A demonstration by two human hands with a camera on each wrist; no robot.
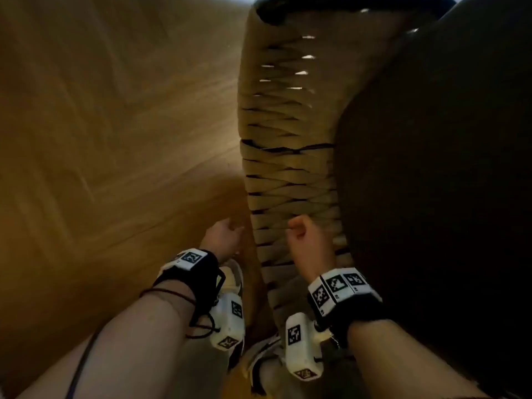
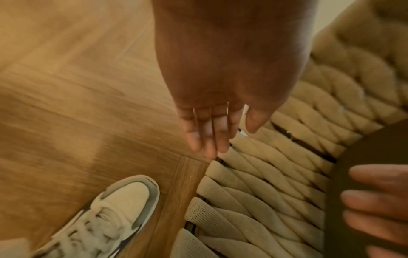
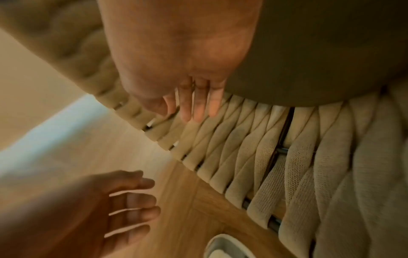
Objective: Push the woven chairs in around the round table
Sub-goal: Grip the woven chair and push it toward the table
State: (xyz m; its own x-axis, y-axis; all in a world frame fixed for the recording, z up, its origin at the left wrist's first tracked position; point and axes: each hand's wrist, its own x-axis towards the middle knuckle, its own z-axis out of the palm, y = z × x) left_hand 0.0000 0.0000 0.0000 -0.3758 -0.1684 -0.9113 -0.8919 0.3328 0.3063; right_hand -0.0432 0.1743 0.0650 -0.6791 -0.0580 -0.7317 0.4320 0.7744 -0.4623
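A beige woven chair [image 1: 288, 168] curves from the top of the head view down to my feet, its woven back [image 2: 260, 183] wrapped around a dark round surface [image 1: 446, 182]; I cannot tell whether that is its seat or the table. My left hand [image 1: 224, 234] hangs over the floor just left of the woven back, fingers [image 2: 212, 132] straight and holding nothing. My right hand [image 1: 302, 234] hovers above the woven band [image 3: 253, 148], fingers [image 3: 198, 106] loose and empty, not clearly touching it. The picture is motion-blurred.
Wooden plank floor [image 1: 115, 139] fills the left side. My white shoes [image 2: 114, 209] stand close to the chair's base. A black frame bar [image 1: 345, 4] caps the chair at the top of the head view.
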